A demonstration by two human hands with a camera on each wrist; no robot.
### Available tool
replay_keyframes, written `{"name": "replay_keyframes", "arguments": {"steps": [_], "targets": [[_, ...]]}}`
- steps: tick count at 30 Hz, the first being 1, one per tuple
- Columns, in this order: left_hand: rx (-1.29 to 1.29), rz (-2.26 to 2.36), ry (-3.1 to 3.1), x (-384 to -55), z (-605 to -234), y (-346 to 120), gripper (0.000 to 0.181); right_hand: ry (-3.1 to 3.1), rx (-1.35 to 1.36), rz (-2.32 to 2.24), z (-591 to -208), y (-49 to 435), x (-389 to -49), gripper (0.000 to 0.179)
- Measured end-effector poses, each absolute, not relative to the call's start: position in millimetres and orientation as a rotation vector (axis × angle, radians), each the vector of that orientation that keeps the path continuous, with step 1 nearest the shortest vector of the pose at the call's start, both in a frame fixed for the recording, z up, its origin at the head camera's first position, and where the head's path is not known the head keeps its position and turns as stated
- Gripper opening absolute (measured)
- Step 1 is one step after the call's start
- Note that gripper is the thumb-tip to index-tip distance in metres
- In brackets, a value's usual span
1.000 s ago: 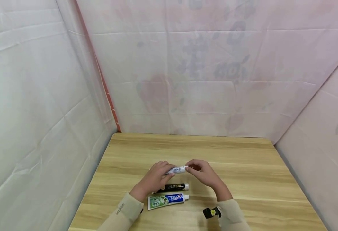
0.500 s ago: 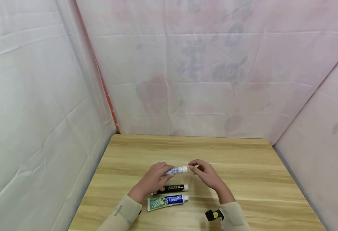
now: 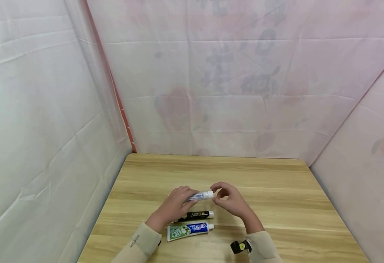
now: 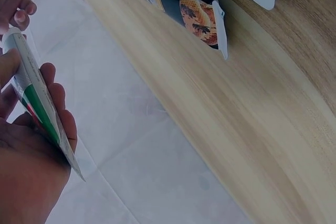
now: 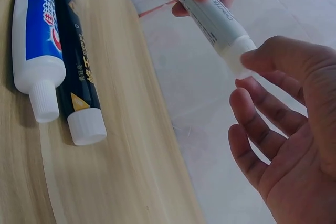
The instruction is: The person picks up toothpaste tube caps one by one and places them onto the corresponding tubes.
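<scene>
My left hand (image 3: 175, 204) grips a white toothpaste tube (image 5: 212, 17) between thumb and fingers, lifted above the table. Its cap end points right, and in the left wrist view the tube body (image 4: 39, 93) shows a green patch. My right hand (image 3: 233, 200) is at that end, its thumb and index finger pinching the white cap (image 5: 237, 59) while the other fingers spread loosely below. Nearer the person, a black toothpaste tube (image 3: 196, 215) with a white cap lies on the table. Beside it lies a blue and green toothpaste tube (image 3: 189, 231), caps also to the right.
The wood-grain table (image 3: 277, 212) carries the two lying tubes. Pale fabric walls (image 3: 228, 109) enclose its back and both sides. A black strap with a small device (image 3: 240, 247) is on the right wrist.
My right hand drew slightly away from the cap half a second ago and is now back on it. My left hand keeps the tube in nearly the same place.
</scene>
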State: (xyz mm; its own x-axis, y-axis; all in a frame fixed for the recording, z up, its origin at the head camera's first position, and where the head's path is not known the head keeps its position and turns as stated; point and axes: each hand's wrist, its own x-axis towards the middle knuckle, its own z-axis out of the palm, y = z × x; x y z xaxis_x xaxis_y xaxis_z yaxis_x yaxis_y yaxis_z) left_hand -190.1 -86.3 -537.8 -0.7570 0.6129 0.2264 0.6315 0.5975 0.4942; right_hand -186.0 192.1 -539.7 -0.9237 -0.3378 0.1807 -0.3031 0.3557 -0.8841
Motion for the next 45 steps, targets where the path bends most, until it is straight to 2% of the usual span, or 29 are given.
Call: {"name": "replay_keyframes", "arguments": {"steps": [8, 23, 29, 34, 45], "targets": [[-1.096, -0.861, -2.761, -192, -535, -84, 0.037, 2.565, -0.536, -1.681, -542, 186, -191, 0.01], [-1.116, -0.825, -2.744, -193, -542, -84, 0.034, 2.59, -0.357, -1.564, -545, 188, -191, 0.039], [-1.113, -0.849, -2.77, -193, -544, -86, 0.034, 2.586, -0.481, -1.587, -540, 197, -186, 0.018], [-1.114, -0.848, -2.774, -193, -545, -86, 0.035, 2.587, -0.612, -1.584, -538, 197, -183, 0.028], [-1.125, -0.854, -2.756, -190, -545, -83, 0.034, 2.558, -0.581, -1.571, -538, 196, -182, 0.013]]}}
